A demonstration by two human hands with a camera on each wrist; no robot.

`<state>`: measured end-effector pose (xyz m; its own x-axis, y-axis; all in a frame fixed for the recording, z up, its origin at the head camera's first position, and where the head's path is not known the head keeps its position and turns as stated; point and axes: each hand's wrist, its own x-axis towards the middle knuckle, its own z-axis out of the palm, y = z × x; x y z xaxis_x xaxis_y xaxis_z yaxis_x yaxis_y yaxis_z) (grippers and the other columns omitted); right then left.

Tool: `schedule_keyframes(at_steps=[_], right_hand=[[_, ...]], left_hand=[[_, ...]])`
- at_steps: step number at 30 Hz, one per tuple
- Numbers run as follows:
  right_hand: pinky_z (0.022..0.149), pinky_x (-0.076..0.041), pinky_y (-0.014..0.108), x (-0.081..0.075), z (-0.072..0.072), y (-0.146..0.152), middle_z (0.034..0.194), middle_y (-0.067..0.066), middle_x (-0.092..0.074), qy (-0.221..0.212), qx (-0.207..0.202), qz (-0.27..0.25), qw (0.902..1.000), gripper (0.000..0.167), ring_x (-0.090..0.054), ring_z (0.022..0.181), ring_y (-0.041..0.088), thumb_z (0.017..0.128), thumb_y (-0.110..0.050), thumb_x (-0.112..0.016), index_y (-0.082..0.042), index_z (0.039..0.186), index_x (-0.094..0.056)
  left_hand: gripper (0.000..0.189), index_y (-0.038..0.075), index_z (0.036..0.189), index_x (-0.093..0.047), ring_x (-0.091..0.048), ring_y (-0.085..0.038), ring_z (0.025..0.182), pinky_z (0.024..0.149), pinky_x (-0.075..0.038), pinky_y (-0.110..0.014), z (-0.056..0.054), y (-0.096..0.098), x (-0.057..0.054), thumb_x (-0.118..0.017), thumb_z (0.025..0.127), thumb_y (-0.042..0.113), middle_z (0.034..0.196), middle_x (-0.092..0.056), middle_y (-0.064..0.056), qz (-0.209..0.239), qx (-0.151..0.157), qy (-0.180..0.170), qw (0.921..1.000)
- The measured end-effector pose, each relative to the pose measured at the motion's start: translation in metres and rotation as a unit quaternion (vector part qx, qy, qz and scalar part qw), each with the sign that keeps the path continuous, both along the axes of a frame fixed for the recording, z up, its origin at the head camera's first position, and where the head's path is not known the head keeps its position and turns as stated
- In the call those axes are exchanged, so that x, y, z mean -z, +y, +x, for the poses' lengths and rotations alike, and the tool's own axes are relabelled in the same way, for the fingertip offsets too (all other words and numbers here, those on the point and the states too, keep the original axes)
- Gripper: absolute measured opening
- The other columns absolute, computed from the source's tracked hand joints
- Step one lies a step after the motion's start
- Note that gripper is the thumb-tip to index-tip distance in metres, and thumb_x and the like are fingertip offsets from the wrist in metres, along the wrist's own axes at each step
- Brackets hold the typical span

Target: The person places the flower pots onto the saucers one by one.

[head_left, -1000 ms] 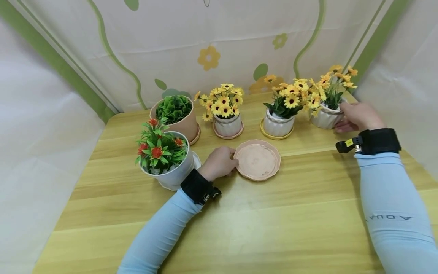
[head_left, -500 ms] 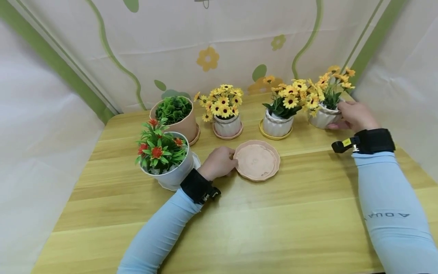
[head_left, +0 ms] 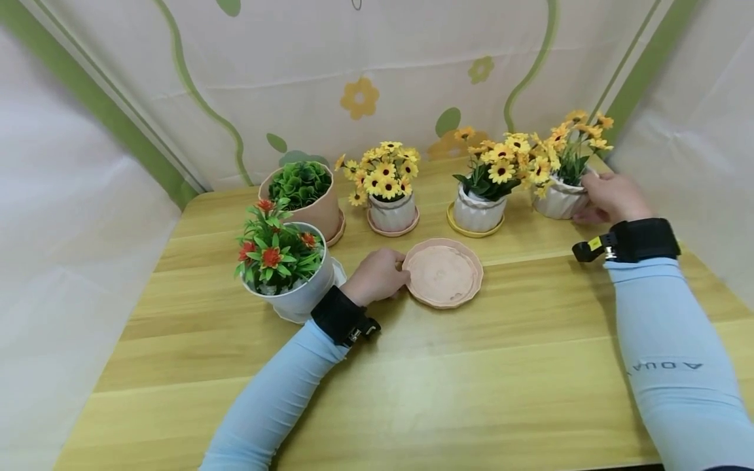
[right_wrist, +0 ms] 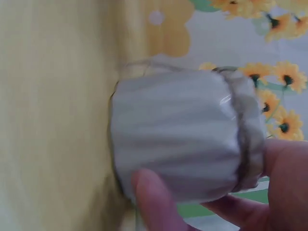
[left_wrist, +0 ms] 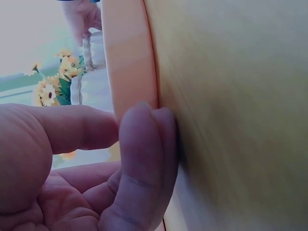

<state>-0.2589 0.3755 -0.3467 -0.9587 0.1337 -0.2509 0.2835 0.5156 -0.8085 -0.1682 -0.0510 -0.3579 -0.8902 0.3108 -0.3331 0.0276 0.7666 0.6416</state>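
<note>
My left hand (head_left: pixel 377 276) pinches the left rim of a round, pink saucer (head_left: pixel 443 273) lying on the table. In the left wrist view, the thumb meets the saucer's edge (left_wrist: pixel 131 62) and curled fingers (left_wrist: pixel 142 149) press its side. At the far right, my right hand (head_left: pixel 615 197) grips a ribbed white flowerpot (head_left: pixel 559 199) of orange-yellow flowers by its right side. The right wrist view has this pot (right_wrist: pixel 178 134) with one fingertip (right_wrist: pixel 149 190) low on its wall and more of the hand at the rim.
A white pot (head_left: pixel 480 212) of yellow flowers on a yellow saucer stands left of the held pot. Another white pot (head_left: pixel 391 214) sits on a pink saucer. At left are a peach pot (head_left: pixel 321 212) with green leaves and a white pot (head_left: pixel 303 294) with red flowers, beside my left wrist.
My right hand and the flowerpot it holds have shifted very slightly left. The left hand stays at the saucer's rim, and the other pots stay in place.
</note>
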Motion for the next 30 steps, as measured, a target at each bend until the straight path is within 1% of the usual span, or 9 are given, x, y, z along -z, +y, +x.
schedule_keyframes(at_steps=[2,4,6,12,16,21,23,26,30], right_hand=[[0.061,-0.058,0.039,0.001,0.000,0.002,0.084,0.010,-0.061,0.001,0.001,0.030,0.9995,0.062,-0.069,0.065,0.022,0.099,-0.054,-0.034,0.004,0.117,-0.048],[0.061,-0.059,0.041,0.000,0.000,0.001,0.077,0.007,-0.063,-0.005,-0.002,0.025,0.9997,0.065,-0.069,0.063,0.022,0.100,-0.054,-0.034,0.007,0.114,-0.051],[0.061,-0.059,0.042,-0.003,-0.001,0.000,0.072,0.004,-0.065,-0.004,-0.008,0.018,0.9998,0.063,-0.068,0.061,0.020,0.101,-0.049,-0.034,0.010,0.109,-0.056],[0.059,-0.059,0.039,-0.008,-0.004,0.000,0.064,0.001,-0.066,0.008,-0.010,0.017,0.9998,0.049,-0.068,0.056,0.016,0.102,-0.032,-0.033,0.006,0.091,-0.062],[0.059,-0.059,0.039,-0.008,-0.003,0.002,0.063,0.002,-0.067,0.004,-0.018,0.024,0.9995,0.050,-0.069,0.056,0.017,0.103,-0.029,-0.031,0.007,0.090,-0.062],[0.061,-0.059,0.041,-0.013,0.002,0.003,0.065,0.002,-0.068,0.002,-0.034,0.026,0.9991,0.053,-0.070,0.059,0.020,0.104,-0.030,-0.027,0.011,0.095,-0.059],[0.062,-0.059,0.041,-0.018,0.006,0.003,0.065,0.001,-0.068,0.004,-0.034,0.022,0.9992,0.053,-0.070,0.060,0.020,0.104,-0.031,-0.026,0.011,0.098,-0.057],[0.060,-0.059,0.038,-0.030,0.013,0.003,0.066,0.000,-0.067,0.011,-0.030,0.014,0.9994,0.051,-0.069,0.059,0.017,0.104,-0.032,-0.024,0.010,0.102,-0.053],[0.057,-0.059,0.037,-0.049,0.019,0.003,0.065,0.001,-0.067,0.021,-0.009,0.000,0.9997,0.049,-0.068,0.057,0.017,0.105,-0.032,-0.026,0.008,0.098,-0.054]], left_hand=[[0.038,0.008,0.136,-0.060,-0.064,-0.019,0.053,0.047,-0.042,-0.024,-0.001,-0.001,0.001,-0.060,0.099,0.016,0.062,-0.067,-0.005,0.002,0.000,0.001,1.0000],[0.039,0.009,0.136,-0.060,-0.064,-0.019,0.053,0.047,-0.042,-0.024,-0.001,-0.002,0.001,-0.060,0.098,0.016,0.062,-0.067,-0.005,0.004,-0.002,0.000,1.0000],[0.039,0.009,0.137,-0.060,-0.064,-0.018,0.053,0.047,-0.043,-0.024,-0.001,-0.002,0.001,-0.060,0.098,0.016,0.063,-0.067,-0.005,0.005,-0.003,-0.001,1.0000],[0.038,0.009,0.135,-0.061,-0.063,-0.018,0.052,0.047,-0.042,-0.024,-0.002,-0.002,0.000,-0.060,0.098,0.016,0.062,-0.067,-0.006,0.010,0.002,0.005,0.9999],[0.038,0.008,0.136,-0.060,-0.063,-0.018,0.052,0.047,-0.042,-0.023,-0.002,-0.002,0.000,-0.059,0.098,0.015,0.061,-0.067,-0.005,0.011,0.006,0.006,0.9999],[0.028,0.007,0.125,-0.067,-0.064,-0.015,0.052,0.048,-0.041,-0.022,-0.001,-0.001,-0.001,-0.058,0.098,0.013,0.059,-0.065,-0.003,0.012,0.012,0.012,0.9998],[0.024,0.008,0.119,-0.068,-0.065,-0.015,0.053,0.048,-0.041,-0.022,-0.001,-0.001,-0.001,-0.058,0.098,0.012,0.059,-0.064,-0.002,0.012,0.014,0.012,0.9998],[0.024,0.008,0.120,-0.067,-0.064,-0.016,0.053,0.048,-0.040,-0.022,-0.001,-0.001,-0.001,-0.058,0.099,0.013,0.059,-0.064,-0.002,0.011,0.013,0.010,0.9998],[0.026,0.008,0.122,-0.067,-0.065,-0.017,0.054,0.048,-0.040,-0.022,-0.001,-0.001,0.000,-0.058,0.099,0.013,0.061,-0.066,-0.004,0.011,0.009,0.009,0.9999]])
